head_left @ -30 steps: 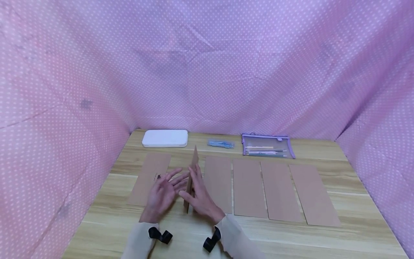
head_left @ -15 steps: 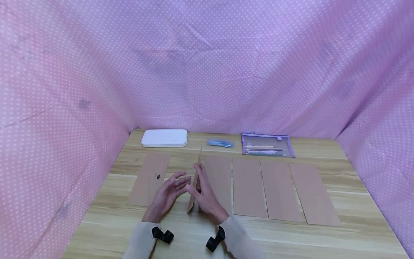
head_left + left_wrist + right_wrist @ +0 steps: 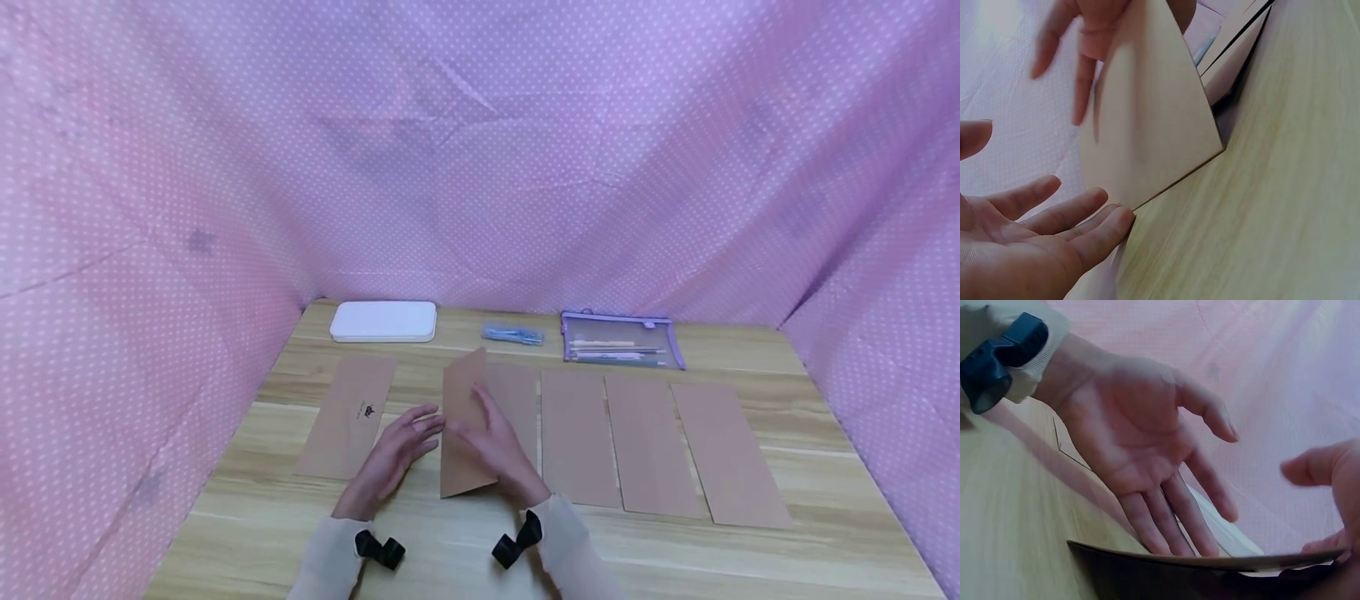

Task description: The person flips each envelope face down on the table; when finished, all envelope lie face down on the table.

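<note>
A plain brown cardboard sheet point(image 3: 463, 442) stands tilted on its lower edge, leaning to the right, in the middle of the head view. My right hand point(image 3: 501, 446) holds it, thumb on the left face and some fingers hidden behind it. In the right wrist view that thumb point(image 3: 1310, 467) is above the sheet's edge. To the left, my left hand point(image 3: 397, 454) has its fingers extended, the tips by the sheet's left edge. The left wrist view shows these fingertips point(image 3: 1124, 217) touching the sheet's corner or very close to it.
A similar sheet with a small black crown print point(image 3: 345, 417) lies at left. Several plain brown sheets point(image 3: 577, 437) lie in a row to the right. Behind stand a white tin-like case point(image 3: 383, 320), a small clear blue box point(image 3: 513, 334) and a purple-edged mesh pouch point(image 3: 617, 323) of pencils.
The sheet has gone from nearly edge-on to leaning right, its left face now showing. My right hand has moved right with it; my left hand has turned and followed slightly right.
</note>
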The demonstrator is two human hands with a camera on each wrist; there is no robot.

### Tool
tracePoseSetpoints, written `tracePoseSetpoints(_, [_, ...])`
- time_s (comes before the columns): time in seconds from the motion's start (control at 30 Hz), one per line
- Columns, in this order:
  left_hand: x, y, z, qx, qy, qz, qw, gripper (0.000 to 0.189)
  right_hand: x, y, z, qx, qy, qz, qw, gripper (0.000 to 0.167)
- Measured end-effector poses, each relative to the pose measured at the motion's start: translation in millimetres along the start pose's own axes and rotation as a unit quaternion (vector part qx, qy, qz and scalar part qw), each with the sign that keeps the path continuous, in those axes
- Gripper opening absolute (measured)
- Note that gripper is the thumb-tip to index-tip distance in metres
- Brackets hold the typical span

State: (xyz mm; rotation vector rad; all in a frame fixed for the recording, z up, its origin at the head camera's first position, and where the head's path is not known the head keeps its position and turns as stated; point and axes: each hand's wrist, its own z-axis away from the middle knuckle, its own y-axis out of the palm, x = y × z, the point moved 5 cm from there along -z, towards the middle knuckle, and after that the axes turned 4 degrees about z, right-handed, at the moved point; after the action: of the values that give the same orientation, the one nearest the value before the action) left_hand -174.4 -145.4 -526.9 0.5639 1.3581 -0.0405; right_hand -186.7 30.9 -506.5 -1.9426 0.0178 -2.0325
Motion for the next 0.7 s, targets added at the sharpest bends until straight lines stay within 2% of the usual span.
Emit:
tracePoseSetpoints(0.1, [0.5,-0.8,0.1,-0.012,-0.007,-0.002,0.9999,0.056,-5,-3,-2.7,-0.016,0.026,-0.011,0.9995,0.076])
tracePoseSetpoints(0.37, [-2.5,-7.1,9.2,-0.087,-0.027,-0.019,0.9956,0.053,-15,-8,-6.7,-0.035,0.062,-0.073,0.9948,0.075])
tracePoseSetpoints(0.5, [1.8,-4.2,17.2,-0.095,-0.029,-0.011,0.995,0.049,-16,-11,-7.2,-0.046,0.06,-0.097,0.9924,0.072])
tracePoseSetpoints(0.7, [8.4,11.4,27.1,-0.093,-0.02,-0.002,0.9955,0.052,-15,-14,-8.1,-0.058,0.06,-0.134,0.9875,0.072])
